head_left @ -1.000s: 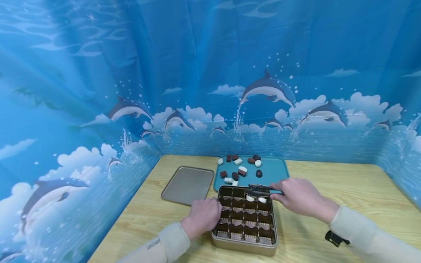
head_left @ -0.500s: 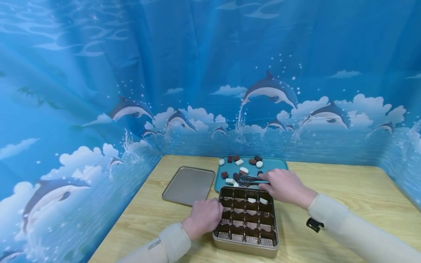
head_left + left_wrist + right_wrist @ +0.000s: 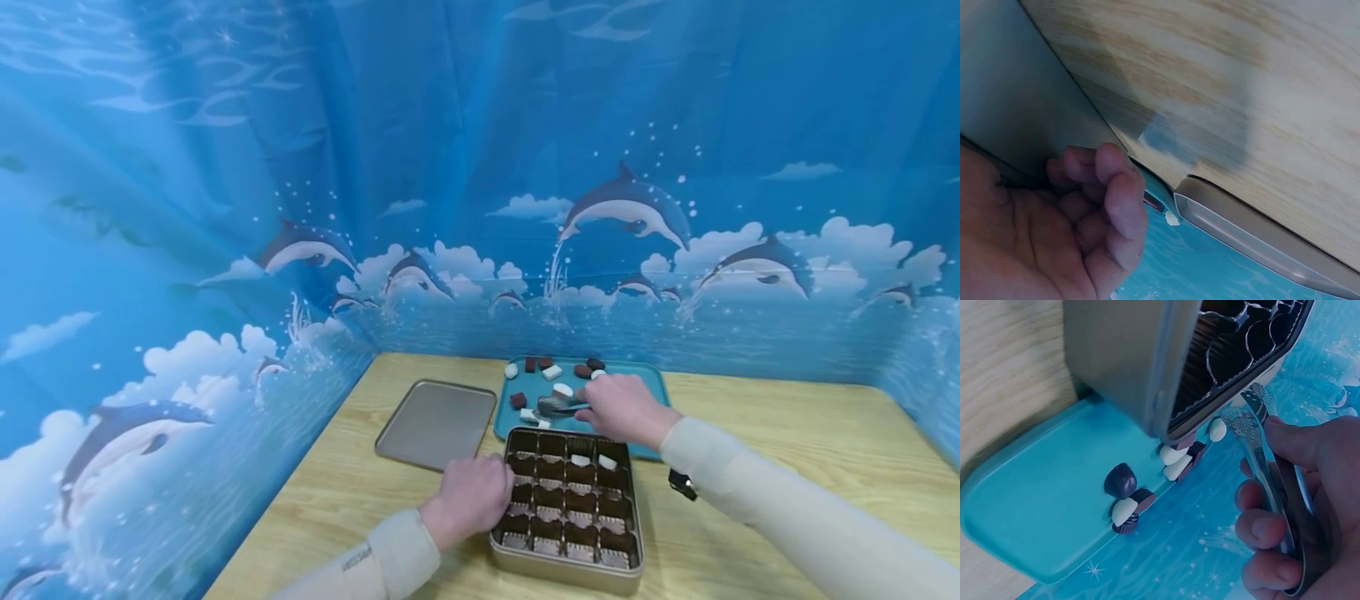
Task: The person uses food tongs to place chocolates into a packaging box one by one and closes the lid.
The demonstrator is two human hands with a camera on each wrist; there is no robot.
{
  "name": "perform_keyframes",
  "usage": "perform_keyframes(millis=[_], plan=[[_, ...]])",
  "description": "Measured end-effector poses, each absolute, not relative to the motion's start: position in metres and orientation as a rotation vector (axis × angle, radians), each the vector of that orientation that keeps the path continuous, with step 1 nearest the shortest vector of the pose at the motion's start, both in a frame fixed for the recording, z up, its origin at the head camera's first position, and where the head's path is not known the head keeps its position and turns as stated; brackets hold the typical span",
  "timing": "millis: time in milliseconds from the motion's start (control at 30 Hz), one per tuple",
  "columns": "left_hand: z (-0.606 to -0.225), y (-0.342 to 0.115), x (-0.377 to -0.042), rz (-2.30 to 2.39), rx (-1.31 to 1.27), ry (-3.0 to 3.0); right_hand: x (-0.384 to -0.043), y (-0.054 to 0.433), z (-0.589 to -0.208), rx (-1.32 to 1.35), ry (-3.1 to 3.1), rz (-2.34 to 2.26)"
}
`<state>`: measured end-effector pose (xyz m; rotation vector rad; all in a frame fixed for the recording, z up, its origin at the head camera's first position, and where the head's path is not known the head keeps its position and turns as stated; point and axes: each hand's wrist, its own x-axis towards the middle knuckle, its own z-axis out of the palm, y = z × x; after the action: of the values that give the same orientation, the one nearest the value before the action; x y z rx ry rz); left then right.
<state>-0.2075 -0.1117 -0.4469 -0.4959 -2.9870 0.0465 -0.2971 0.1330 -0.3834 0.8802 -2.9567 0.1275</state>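
My right hand [image 3: 628,410] grips a pair of metal tongs [image 3: 1288,515] with perforated ends. In the head view the tong ends reach over the teal tray [image 3: 645,379], among dark and white chocolates. The ends stand slightly apart in the right wrist view. A bronze tin box [image 3: 566,572] with a brown compartment insert stands before the tray. Two white chocolates [image 3: 580,460] sit in separate compartments of its back row. My left hand [image 3: 471,498] holds the tin's left side, its fingers curled at the rim; the left wrist view shows them close against the metal wall.
A flat bronze lid [image 3: 438,423] lies on the wooden table [image 3: 780,450], left of the tray. More chocolates [image 3: 588,368] are scattered over the tray's far part. A blue dolphin-print curtain [image 3: 480,167] encloses the table behind and at the left.
My right hand has carried the tongs from over the tin's back row leftward and away, onto the tray. My left hand stays at the tin, and the two white chocolates lie in their compartments.
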Motion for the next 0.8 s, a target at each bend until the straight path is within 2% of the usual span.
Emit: perform_keyframes(millis=[467, 800], plan=[[-0.449, -0.113, -0.208, 0.073, -0.491, -2.977, -0.305, 0.114, -0.395, 0.856, -2.961, 0.071], [-0.449, -0.113, -0.208, 0.064, -0.496, -2.986, -0.303, 0.118, -0.389, 0.881, -2.927, 0.103]])
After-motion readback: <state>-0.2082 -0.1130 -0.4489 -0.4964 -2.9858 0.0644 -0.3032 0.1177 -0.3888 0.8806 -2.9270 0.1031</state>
